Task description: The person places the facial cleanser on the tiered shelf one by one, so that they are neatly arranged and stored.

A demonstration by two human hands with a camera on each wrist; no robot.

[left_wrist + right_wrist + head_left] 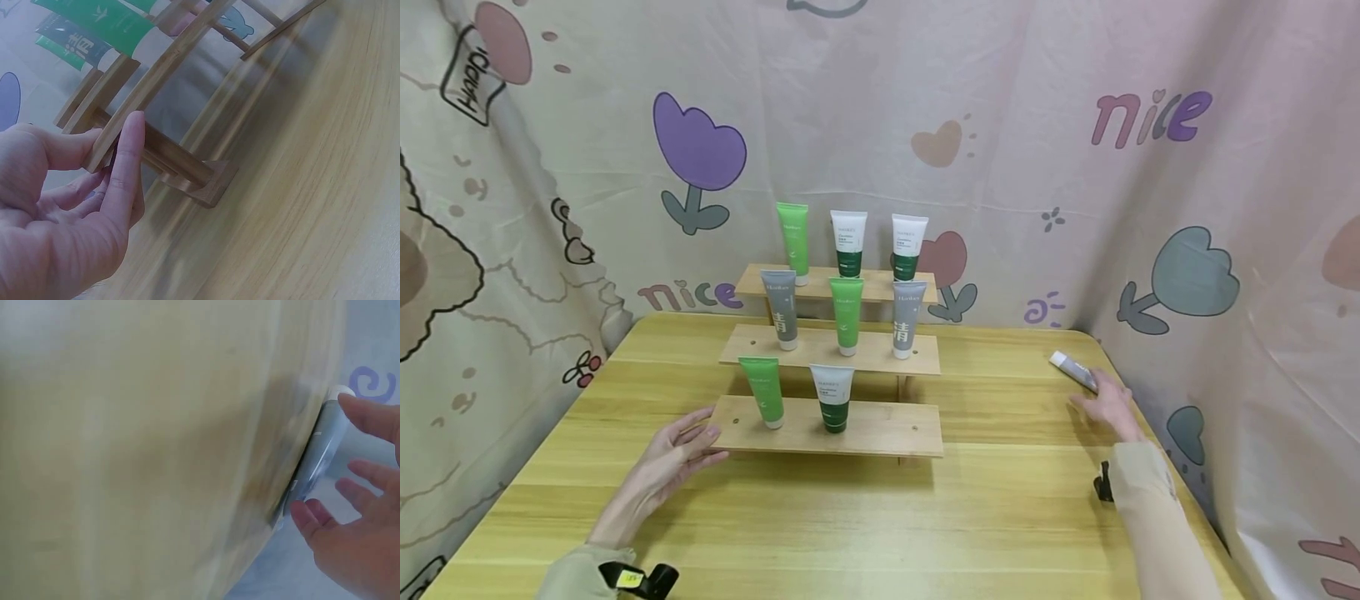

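Note:
At the left end of a three-tier wooden display stand (880, 427), my left hand (670, 454) pinches the lowest board. The left wrist view shows the board's end (103, 150) between the thumb and fingers. At the table's right side a grey squeeze tube (1073, 370) with a white cap lies on its side. My right hand (1108, 406) is at its near end, and in the right wrist view its parted fingers (359, 494) are spread along the tube (315, 456). On the lowest tier stand a green tube (765, 392) and a white-and-green tube (832, 396).
The middle tier carries two grey tubes (781, 310) with a green one (847, 315) between them. On the top tier are a green tube (793, 242) and two white-and-green ones (850, 242). A printed curtain (1015, 150) hangs behind and beside the wooden table (1000, 517).

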